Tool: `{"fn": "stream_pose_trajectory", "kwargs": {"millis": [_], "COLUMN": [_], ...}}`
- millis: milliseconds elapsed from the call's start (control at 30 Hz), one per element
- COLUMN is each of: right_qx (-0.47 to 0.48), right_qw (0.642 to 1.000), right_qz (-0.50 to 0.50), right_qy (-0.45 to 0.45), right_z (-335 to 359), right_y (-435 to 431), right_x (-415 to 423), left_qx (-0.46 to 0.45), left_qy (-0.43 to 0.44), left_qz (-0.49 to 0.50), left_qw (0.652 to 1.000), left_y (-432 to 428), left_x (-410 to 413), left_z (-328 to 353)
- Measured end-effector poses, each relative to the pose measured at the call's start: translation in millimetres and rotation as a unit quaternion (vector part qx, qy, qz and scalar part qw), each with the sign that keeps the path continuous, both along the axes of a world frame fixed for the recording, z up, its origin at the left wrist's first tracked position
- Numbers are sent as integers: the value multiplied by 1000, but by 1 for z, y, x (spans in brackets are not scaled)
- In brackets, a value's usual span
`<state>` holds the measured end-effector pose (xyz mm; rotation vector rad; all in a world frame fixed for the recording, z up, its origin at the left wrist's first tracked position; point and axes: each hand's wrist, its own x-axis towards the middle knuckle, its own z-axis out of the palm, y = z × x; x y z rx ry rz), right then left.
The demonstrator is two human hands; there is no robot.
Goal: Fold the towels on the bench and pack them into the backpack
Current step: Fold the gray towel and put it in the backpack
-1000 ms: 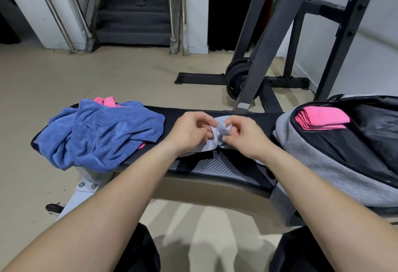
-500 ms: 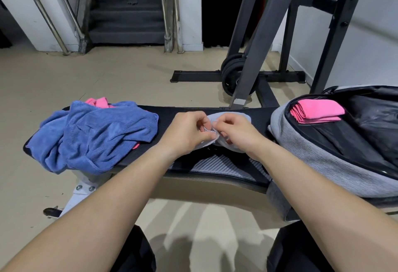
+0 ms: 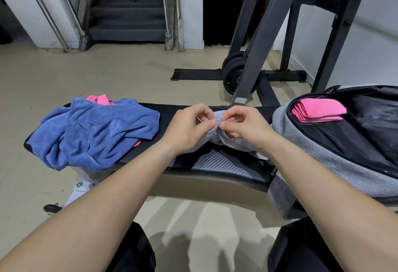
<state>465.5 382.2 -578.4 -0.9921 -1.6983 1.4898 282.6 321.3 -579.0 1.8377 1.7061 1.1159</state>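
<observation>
Over bench point(image 3: 189, 110), left hand point(image 3: 187, 130) and right hand point(image 3: 247, 130) pinch grey towel point(image 3: 215, 140).

The left hand point(image 3: 187, 130) and right hand point(image 3: 248, 129) now sit closer together than a second ago. Back then a crumpled peak of the grey towel point(image 3: 217, 140) stands up in the gap between them; now that peak is gone, and the left thumb tip and right fingertips almost meet over a stitched hem, which they pinch flat. Half a second ago a rounded fold of the cloth bulges out behind the knuckles; now only a thin strip shows there, and more of the towel shows under the right palm.
</observation>
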Motion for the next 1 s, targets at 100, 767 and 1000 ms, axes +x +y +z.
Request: {"fn": "stream_pose_trajectory", "kwargs": {"millis": [100, 767, 1000], "right_qx": [-16, 31, 258], "right_qw": [1000, 998, 950], "right_qz": [6, 53, 6], "right_qy": [14, -27, -178], "right_z": [1, 10, 50], "right_y": [-1, -3, 12], "right_x": [1, 4, 3], "left_qx": [-1, -40, -11], "left_qy": [-22, 47, 188], "left_qz": [17, 66, 113], "left_qw": [1000, 996, 976], "left_y": [0, -3, -13], "left_x": [3, 3, -22], "left_z": [0, 5, 15]}}
